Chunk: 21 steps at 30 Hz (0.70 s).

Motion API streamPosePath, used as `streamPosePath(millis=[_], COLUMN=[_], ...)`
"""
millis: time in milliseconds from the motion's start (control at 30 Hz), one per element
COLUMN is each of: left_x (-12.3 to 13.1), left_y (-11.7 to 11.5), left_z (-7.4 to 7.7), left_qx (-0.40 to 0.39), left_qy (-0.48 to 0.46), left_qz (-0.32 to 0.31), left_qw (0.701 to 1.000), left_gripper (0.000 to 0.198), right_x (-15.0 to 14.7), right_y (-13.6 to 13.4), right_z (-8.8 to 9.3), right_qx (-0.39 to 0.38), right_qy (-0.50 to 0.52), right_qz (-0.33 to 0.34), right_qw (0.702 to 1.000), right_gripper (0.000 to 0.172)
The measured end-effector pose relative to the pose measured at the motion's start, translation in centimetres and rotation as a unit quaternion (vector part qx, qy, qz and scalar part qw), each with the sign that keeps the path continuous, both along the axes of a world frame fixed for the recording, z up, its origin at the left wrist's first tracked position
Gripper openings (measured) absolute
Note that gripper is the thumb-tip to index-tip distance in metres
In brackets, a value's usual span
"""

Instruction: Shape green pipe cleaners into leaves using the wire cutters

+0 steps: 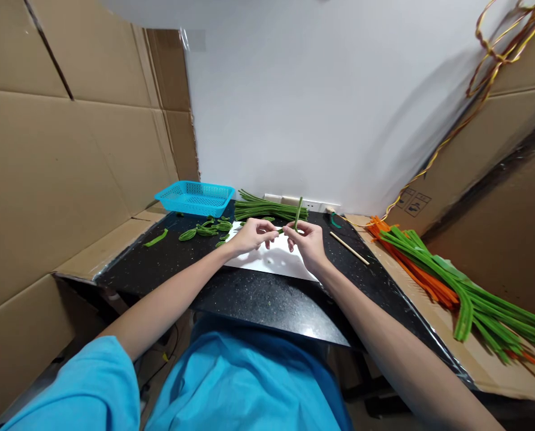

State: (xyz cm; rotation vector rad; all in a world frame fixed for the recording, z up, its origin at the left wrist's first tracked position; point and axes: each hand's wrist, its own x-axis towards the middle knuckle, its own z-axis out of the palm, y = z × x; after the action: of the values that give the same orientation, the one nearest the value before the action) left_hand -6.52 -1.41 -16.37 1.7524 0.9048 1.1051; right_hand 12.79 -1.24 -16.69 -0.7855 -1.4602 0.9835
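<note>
Green fuzzy stem (298,214) is pinched firmly by left hand (254,233) and right hand (307,239) above the white sheet (267,260); bends are probably best made close to the fingertips.

The lower end of the green pipe cleaner (298,214) is covered by the fingers of the right hand (309,240). The white sheet (289,264) is partly hidden under it and the left hand (254,233). The green and orange bundle (465,293) beside the desk's (249,296) right edge is cut off by the frame.
</note>
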Motion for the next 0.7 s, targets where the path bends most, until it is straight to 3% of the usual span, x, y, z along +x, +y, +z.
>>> streamPosePath(millis=[167, 333, 500, 700], left_x=[0.3, 0.6, 0.0, 0.1], left_y=[0.2, 0.4, 1.4, 1.0], left_z=[-0.7, -1.1, -1.4, -1.3], left_qx=[0.05, 0.066, 0.052, 0.025], left_qy=[0.028, 0.014, -0.037, -0.047], left_qz=[0.028, 0.061, 0.114, 0.092], left_qw=[0.998, 0.996, 0.991, 0.994], left_gripper=[0.004, 0.006, 0.02, 0.032], right_x=[0.2, 0.8, 1.1, 0.7], right_y=[0.1, 0.4, 0.4, 0.9], right_z=[0.2, 0.7, 1.3, 0.2], right_qx=[-0.036, -0.059, -0.077, -0.036], right_qy=[-0.051, -0.051, 0.037, -0.036], right_qz=[0.041, 0.079, 0.084, 0.052], right_qw=[0.997, 0.994, 0.993, 0.997], right_gripper=[0.04, 0.044, 0.049, 0.045])
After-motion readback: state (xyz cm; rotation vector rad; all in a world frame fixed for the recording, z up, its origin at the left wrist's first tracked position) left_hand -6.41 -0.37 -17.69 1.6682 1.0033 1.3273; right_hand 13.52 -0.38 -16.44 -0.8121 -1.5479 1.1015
